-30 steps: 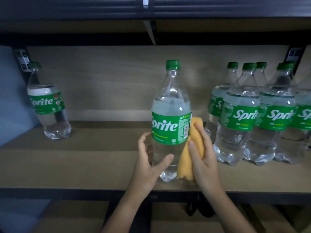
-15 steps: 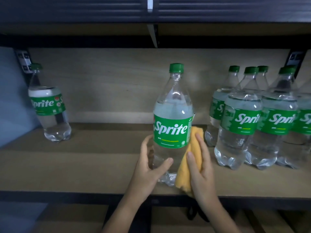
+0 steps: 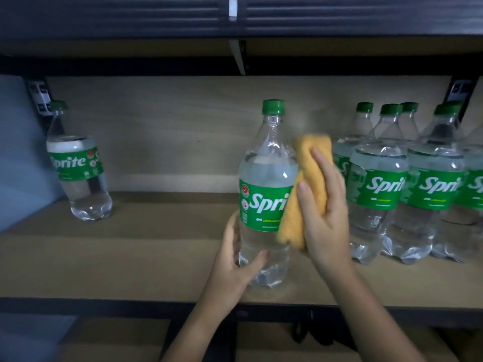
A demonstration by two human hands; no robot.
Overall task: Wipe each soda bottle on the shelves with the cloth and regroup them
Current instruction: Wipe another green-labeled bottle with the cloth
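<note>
A clear Sprite bottle (image 3: 266, 194) with a green cap and green label stands upright near the front of the wooden shelf (image 3: 156, 252). My left hand (image 3: 232, 267) grips its lower part, thumb across the front. My right hand (image 3: 324, 212) holds a yellow cloth (image 3: 305, 184) and presses it against the bottle's right side, from the shoulder down over the label. Several more Sprite bottles (image 3: 407, 189) stand grouped at the right of the shelf. One lone Sprite bottle (image 3: 78, 168) stands at the far left.
The shelf above (image 3: 235, 27) hangs low over the bottle caps, with a metal bracket (image 3: 239, 57) in the middle. A dark front rail (image 3: 104, 307) edges the shelf. A lower shelf shows beneath. Bare board lies between the left bottle and the held one.
My right hand has slid the cloth upward along the bottle's right side, from the base to the shoulder. The bottle has turned, its label facing further right.
</note>
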